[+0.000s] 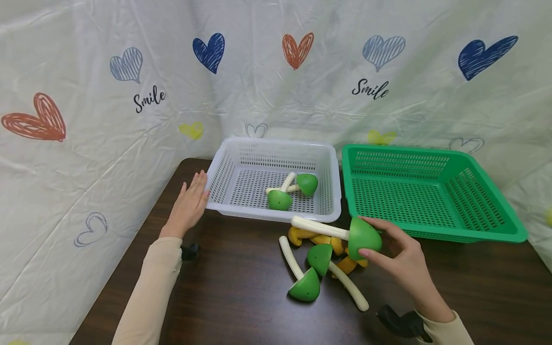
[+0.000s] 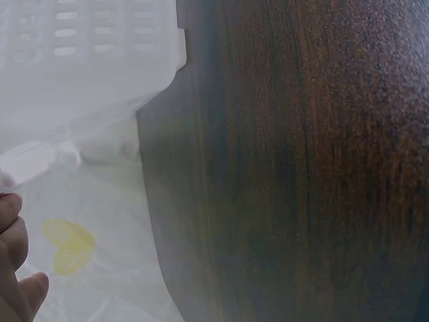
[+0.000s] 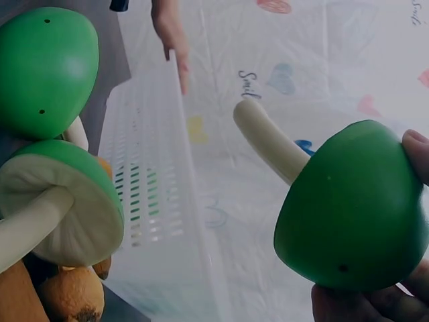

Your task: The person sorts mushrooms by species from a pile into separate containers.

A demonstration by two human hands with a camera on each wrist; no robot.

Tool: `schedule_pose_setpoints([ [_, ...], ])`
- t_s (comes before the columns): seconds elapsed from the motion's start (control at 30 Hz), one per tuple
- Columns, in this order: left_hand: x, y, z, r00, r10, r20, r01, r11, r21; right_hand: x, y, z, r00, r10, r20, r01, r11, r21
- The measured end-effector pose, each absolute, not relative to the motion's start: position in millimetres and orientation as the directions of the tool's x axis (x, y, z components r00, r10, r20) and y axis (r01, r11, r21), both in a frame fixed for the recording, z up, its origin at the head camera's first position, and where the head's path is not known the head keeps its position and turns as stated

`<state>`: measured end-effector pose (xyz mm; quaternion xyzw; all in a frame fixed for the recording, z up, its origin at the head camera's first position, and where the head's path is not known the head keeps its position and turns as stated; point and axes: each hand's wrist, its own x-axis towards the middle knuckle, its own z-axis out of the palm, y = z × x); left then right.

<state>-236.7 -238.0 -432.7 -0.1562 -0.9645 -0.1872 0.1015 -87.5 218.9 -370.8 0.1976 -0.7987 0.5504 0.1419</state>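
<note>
My right hand [image 1: 403, 256] grips a toy mushroom [image 1: 364, 238] by its green cap, thumb on one side and fingers on the other. Its long white stem points left, over the table. In the right wrist view the held mushroom [image 3: 352, 208] is close up. My left hand [image 1: 188, 201] lies with straight fingers against the left side of the white basket [image 1: 267, 214]. Inside that basket are two green-capped mushrooms [image 1: 280, 200]. Below the held one, two more green mushrooms [image 1: 305, 286] lie on the table, beside several orange-brown mushroom-like pieces [image 1: 297, 235].
A green basket [image 1: 435, 232] stands right of the white one, with bare mesh showing on its floor. Both stand at the back of the dark wooden table [image 1: 233, 282]. Behind hangs a pale cloth [image 1: 267, 81] printed with hearts.
</note>
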Motion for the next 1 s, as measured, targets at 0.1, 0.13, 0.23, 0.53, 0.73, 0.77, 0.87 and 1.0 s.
schedule_pose_setpoints([
  [0.1,-236,-238,-433,-0.931,0.261,0.254,0.338,0.881,0.332,-91,216,-371,-0.881,-0.169,0.441,-0.472,0.335,-0.815],
  [0.13,-236,-238,-433,-0.931,0.261,0.256,0.338,0.881,0.331,-92,215,-372,-0.882,-0.168,0.440,-0.470,0.339,-0.815],
  [0.23,-237,-238,-433,-0.930,0.260,0.261,0.339,0.882,0.327,-96,212,-373,-0.888,-0.161,0.430,-0.458,0.356,-0.814],
  [0.53,-237,-238,-434,-0.924,0.266,0.275,0.350,0.879,0.324,-106,203,-379,-0.904,-0.115,0.411,-0.422,0.385,-0.821],
  [0.73,-237,-238,-433,-0.923,0.266,0.279,0.353,0.875,0.331,-113,196,-381,-0.912,-0.096,0.398,-0.404,0.371,-0.836],
  [0.77,-237,-238,-433,-0.922,0.267,0.279,0.354,0.875,0.331,-115,195,-381,-0.913,-0.095,0.397,-0.403,0.365,-0.839],
  [0.87,-236,-237,-432,-0.923,0.268,0.275,0.352,0.876,0.331,-119,191,-382,-0.915,-0.090,0.393,-0.397,0.367,-0.841],
  [1.0,-235,-237,-432,-0.924,0.267,0.275,0.350,0.879,0.322,-126,187,-384,-0.919,-0.080,0.387,-0.387,0.382,-0.839],
])
